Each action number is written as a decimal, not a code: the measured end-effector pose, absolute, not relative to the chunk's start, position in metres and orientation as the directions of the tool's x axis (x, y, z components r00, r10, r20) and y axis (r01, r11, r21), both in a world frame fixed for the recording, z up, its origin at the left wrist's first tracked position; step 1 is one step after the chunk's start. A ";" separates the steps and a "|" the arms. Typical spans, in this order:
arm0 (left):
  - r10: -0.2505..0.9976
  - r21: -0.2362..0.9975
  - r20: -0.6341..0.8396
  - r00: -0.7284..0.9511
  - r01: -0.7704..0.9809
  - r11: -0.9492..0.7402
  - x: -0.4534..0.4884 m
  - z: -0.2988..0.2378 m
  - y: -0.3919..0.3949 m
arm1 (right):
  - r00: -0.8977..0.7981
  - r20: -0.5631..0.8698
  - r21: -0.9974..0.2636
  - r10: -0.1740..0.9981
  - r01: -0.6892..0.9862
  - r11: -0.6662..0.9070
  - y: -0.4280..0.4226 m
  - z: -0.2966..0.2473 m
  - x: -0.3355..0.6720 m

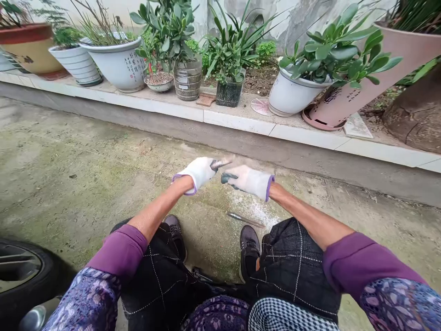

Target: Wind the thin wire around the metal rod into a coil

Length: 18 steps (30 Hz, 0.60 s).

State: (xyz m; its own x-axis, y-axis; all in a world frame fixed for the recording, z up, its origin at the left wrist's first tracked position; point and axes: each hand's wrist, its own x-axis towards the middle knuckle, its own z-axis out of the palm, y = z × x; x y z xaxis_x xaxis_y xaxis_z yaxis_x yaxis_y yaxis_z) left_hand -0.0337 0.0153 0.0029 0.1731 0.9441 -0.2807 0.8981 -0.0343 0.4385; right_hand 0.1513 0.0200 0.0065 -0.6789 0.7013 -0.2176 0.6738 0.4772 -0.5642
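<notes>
Both my hands wear white gloves with purple cuffs and are held out over the concrete ground in front of my knees. My left hand [198, 172] is closed round a small grey object [220, 163] that sticks out toward the right; motion blurs it. My right hand [248, 180] is closed too, with dark grey fingertips almost touching the left hand; what it holds I cannot make out. Below the hands a thin metal rod [244, 219] lies on the ground beside a patch of white powder [253, 207], just ahead of my right shoe [248, 243].
A raised tiled ledge [237, 123] runs across the back with several potted plants, among them a white pot [119, 64], a dark square pot [228, 92] and a tilted pink pot [365, 82]. A vehicle tyre [20, 276] sits at the lower left.
</notes>
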 end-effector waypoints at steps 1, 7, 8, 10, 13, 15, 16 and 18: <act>0.947 0.312 -0.271 0.171 0.947 -0.081 -0.035 -0.001 0.017 | -0.690 -0.197 -0.532 0.696 0.672 0.516 0.018 0.010 0.149; 0.918 0.210 -0.268 0.292 0.948 -0.240 -0.028 -0.006 0.012 | -0.608 -0.066 -0.596 0.791 0.660 0.458 0.041 0.018 0.160; 0.911 0.283 -0.286 0.298 0.934 -0.217 -0.028 -0.003 0.010 | -0.584 -0.096 -0.652 0.806 0.649 0.393 0.045 0.016 0.163; 0.900 0.390 -0.312 0.304 0.905 -0.171 -0.029 0.004 0.005 | -0.554 -0.201 -0.751 0.808 0.617 0.236 0.049 0.011 0.166; 0.910 0.488 -0.292 0.293 0.864 -0.122 -0.035 0.013 0.003 | -0.541 -0.335 -0.809 0.771 0.585 0.059 0.044 0.003 0.160; 0.934 0.492 -0.257 0.248 0.866 -0.094 -0.040 0.016 0.005 | -0.549 -0.353 -0.802 0.758 0.595 0.057 0.034 -0.001 0.152; 0.945 0.447 -0.240 0.222 0.890 -0.095 -0.042 0.016 0.007 | -0.559 -0.348 -0.790 0.753 0.608 0.087 0.029 -0.002 0.148; 0.961 0.301 -0.215 0.174 0.948 -0.104 -0.044 0.013 0.011 | -0.615 -0.293 -0.748 0.732 0.624 0.225 0.019 0.000 0.141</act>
State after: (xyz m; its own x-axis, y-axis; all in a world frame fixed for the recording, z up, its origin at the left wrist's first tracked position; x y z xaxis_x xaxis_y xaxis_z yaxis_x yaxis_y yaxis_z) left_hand -0.0441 0.0111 0.0134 0.1736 0.9610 -0.2154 0.9480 -0.1038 0.3009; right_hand 0.1410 0.0189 0.0002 -0.6149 0.7322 -0.2930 0.6243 0.2250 -0.7481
